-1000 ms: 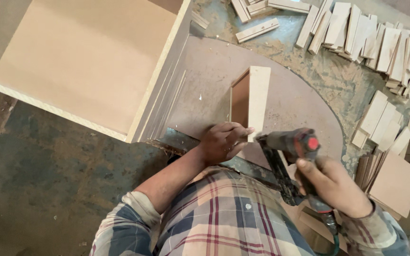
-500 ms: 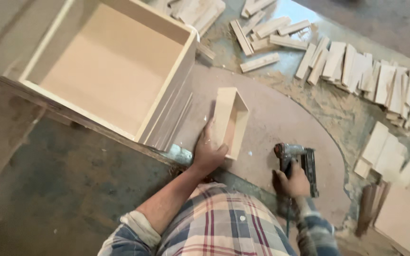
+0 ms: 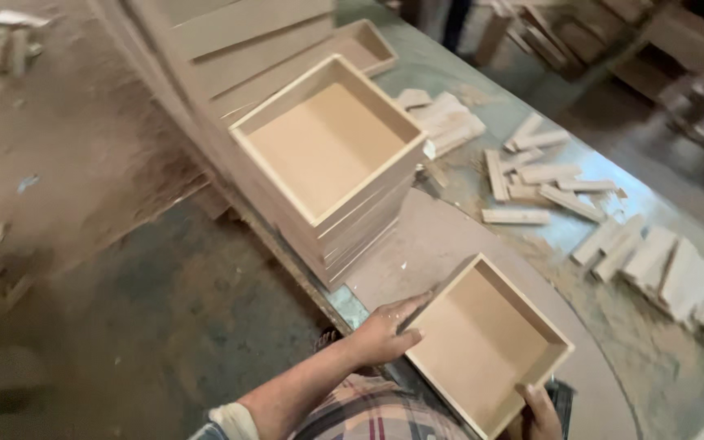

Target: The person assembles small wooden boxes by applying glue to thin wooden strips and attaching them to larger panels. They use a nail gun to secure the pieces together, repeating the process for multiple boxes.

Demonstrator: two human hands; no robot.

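The shallow wooden tray lies flat near the desk edge, clear of the stacked trays. Left hand grips its near corner; right hand clasps its lower rim.

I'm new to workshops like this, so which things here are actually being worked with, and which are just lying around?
In hand:
- shallow wooden box, open side up
- left hand on its near-left corner
- right hand at its near edge

Lying about:
- stack of finished boxes
- loose wooden strips
- round board under the box
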